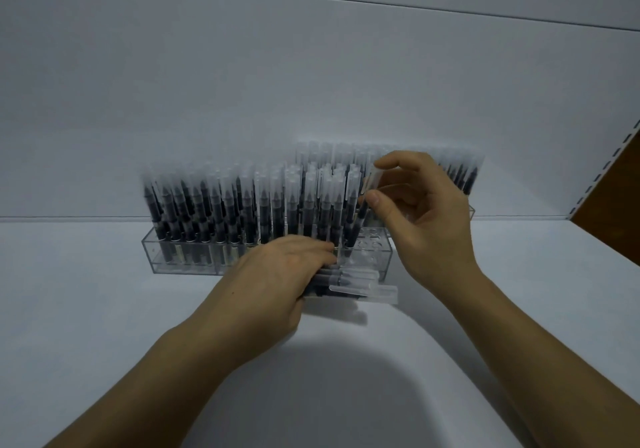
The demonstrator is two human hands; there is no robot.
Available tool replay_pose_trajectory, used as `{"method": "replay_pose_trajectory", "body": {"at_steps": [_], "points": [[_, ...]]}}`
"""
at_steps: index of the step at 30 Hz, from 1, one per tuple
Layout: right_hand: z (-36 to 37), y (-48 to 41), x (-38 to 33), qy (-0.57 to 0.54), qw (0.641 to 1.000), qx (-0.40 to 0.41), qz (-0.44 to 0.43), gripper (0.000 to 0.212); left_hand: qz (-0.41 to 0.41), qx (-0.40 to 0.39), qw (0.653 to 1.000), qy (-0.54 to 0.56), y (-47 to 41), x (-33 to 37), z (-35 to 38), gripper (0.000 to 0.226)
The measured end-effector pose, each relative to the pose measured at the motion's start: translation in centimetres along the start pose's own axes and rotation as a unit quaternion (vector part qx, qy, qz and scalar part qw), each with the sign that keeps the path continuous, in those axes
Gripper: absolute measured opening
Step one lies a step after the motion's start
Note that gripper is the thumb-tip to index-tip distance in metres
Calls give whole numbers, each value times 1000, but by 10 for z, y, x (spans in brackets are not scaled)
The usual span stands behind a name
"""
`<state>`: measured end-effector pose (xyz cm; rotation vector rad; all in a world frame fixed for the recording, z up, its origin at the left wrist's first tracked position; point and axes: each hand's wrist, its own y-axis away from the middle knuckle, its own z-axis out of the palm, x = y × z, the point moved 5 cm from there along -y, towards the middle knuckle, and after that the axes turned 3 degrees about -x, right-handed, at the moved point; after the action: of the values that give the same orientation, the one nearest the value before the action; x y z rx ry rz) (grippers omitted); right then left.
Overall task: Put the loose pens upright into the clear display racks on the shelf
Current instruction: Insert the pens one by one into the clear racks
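A clear display rack [180, 253] stands on the white shelf, filled with several upright black pens with frosted caps. A few holes at its right end [372, 243] are bare. A second rack of pens [460, 174] stands behind it to the right, partly hidden by my right hand. My right hand [422, 212] pinches one pen [367, 198] between thumb and forefinger, holding it nearly upright over the bare holes. My left hand [280, 274] grips a bundle of loose pens [360, 286] lying flat in front of the rack.
The white shelf floor [86, 309] stretches left and toward me. A white back wall [242, 84] rises behind the racks. A slotted shelf upright [602, 167] with brown wood beside it closes the right side.
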<state>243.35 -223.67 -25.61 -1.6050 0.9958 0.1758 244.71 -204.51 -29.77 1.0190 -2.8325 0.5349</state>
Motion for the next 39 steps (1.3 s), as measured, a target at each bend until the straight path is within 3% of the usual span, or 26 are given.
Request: {"method": "replay_pose_trajectory", "body": {"at_steps": [14,18,21,24,29,33,39], "points": [[13,1,4,57,998,-3,-3,27,12,1,1000,-9,-1,0,0,61],[10,2,4,92,995,-23,-6,27,30,43,996,68,-1,5,-9,57],[5,3,0,83,996,-8,-19,28,2,75,977,202,1,5,-10,39],[1,2,-9,42,999,-7,-34,28,-93,42,927,360,0,3,-3,12],[5,2,-22,-95,992,-86,-2,24,-120,12,881,458,-2,5,-2,15],[12,5,-14,-70,992,-103,30,25,-112,12,868,484,-1,4,-3,12],[12,2,-4,-118,981,-126,91,17,-96,-7,857,507,-2,8,-5,29]]}}
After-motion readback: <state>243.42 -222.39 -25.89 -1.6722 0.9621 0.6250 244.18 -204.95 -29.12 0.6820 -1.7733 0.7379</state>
